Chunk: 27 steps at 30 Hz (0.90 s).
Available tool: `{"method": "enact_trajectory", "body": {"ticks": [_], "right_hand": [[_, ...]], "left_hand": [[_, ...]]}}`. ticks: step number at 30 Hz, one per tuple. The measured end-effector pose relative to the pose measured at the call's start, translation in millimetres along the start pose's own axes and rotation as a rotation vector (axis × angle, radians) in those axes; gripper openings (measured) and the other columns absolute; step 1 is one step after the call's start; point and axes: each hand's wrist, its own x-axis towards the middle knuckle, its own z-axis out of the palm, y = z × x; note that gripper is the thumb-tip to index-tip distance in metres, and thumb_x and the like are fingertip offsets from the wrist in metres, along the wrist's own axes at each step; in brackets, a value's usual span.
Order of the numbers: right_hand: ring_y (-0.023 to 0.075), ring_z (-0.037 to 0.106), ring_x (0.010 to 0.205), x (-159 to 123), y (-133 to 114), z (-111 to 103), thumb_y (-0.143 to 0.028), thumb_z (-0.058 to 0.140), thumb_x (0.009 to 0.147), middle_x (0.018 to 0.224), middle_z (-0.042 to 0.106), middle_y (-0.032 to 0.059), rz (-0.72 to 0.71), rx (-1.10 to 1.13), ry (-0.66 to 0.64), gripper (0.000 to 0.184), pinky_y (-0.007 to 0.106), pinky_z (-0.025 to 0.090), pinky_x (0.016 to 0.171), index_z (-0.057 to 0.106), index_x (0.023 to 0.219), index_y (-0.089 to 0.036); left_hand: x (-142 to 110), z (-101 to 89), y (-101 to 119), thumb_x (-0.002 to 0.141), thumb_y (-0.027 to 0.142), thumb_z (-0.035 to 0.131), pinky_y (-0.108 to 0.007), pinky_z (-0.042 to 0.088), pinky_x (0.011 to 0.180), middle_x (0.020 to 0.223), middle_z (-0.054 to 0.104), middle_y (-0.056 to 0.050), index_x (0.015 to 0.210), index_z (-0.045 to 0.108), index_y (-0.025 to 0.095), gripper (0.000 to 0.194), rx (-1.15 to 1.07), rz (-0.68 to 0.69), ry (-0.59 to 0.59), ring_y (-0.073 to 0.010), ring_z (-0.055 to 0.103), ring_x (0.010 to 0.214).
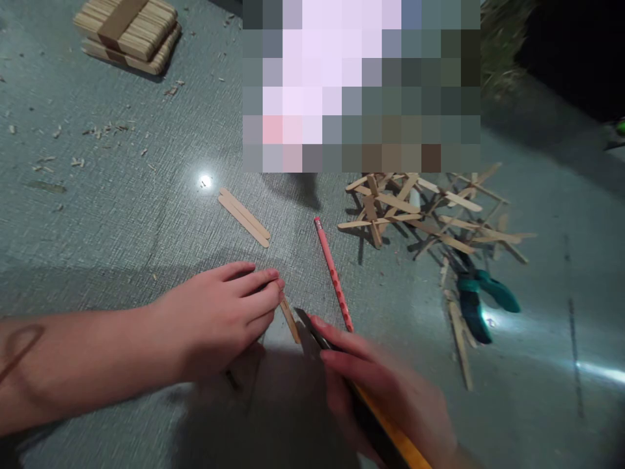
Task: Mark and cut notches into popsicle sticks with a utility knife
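Grip closed on both sides: my right hand wraps a utility knife; my left hand holds a craft stick near centre, just beside the blade. From it, a crossed-stick framework looks assembled at two o'clock; loose sticks lie unused at eleven.

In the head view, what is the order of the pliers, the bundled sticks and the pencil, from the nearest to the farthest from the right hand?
From the right hand:
1. Pencil: just ahead of the fingertips.
2. Pliers: off to the right, a little ahead.
3. Bundled sticks: well ahead, at the picture's upper left.
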Motion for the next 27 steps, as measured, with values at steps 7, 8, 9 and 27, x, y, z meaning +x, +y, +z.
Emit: {"method": "enact_trajectory", "body": {"ticks": [7, 8, 9, 27], "right_hand": [[0.0222, 0.084, 0.099, 8, 0, 9, -0.007, 0.07, 0.087, 0.128, 0.08, 0.0033, -0.059, -0.103, 0.005, 0.042, 0.028, 0.07, 0.081, 0.071, 0.123, -0.029], [0.0219, 0.084, 0.097, 9, 0, 10, -0.007, 0.07, 0.087, 0.126, 0.081, 0.0034, -0.059, -0.102, 0.017, 0.04, 0.027, 0.07, 0.081, 0.071, 0.121, -0.029], [0.0216, 0.084, 0.097, 9, 1, 11, -0.008, 0.07, 0.088, 0.125, 0.081, 0.0035, -0.06, -0.102, 0.018, 0.039, 0.027, 0.07, 0.081, 0.072, 0.12, -0.028], [0.0235, 0.083, 0.101, 12, -2, 10, -0.005, 0.068, 0.089, 0.128, 0.08, 0.0035, -0.044, -0.056, -0.048, 0.044, 0.028, 0.07, 0.082, 0.07, 0.125, -0.029]], "left_hand": [[2, 0.7, 1, 0.099, 0.021, 0.057, -0.042, 0.051, 0.108, 0.133, 0.074, -0.01, 0.121, 0.077, 0.009, 0.032, 0.015, -0.001, 0.007, -0.0283, 0.066, 0.129], [2, 0.6, 1, 0.099, 0.02, 0.057, -0.042, 0.051, 0.108, 0.132, 0.075, -0.01, 0.121, 0.077, 0.009, 0.032, 0.013, -0.002, 0.01, -0.0284, 0.066, 0.128], [2, 0.5, 1, 0.099, 0.02, 0.057, -0.042, 0.051, 0.108, 0.132, 0.075, -0.01, 0.12, 0.078, 0.008, 0.032, 0.012, 0.0, 0.012, -0.0286, 0.066, 0.128], [1, 0.8, 2, 0.098, 0.02, 0.06, -0.042, 0.051, 0.109, 0.134, 0.073, -0.013, 0.12, 0.077, 0.009, 0.03, 0.033, 0.009, 0.017, -0.0292, 0.066, 0.129]]}}
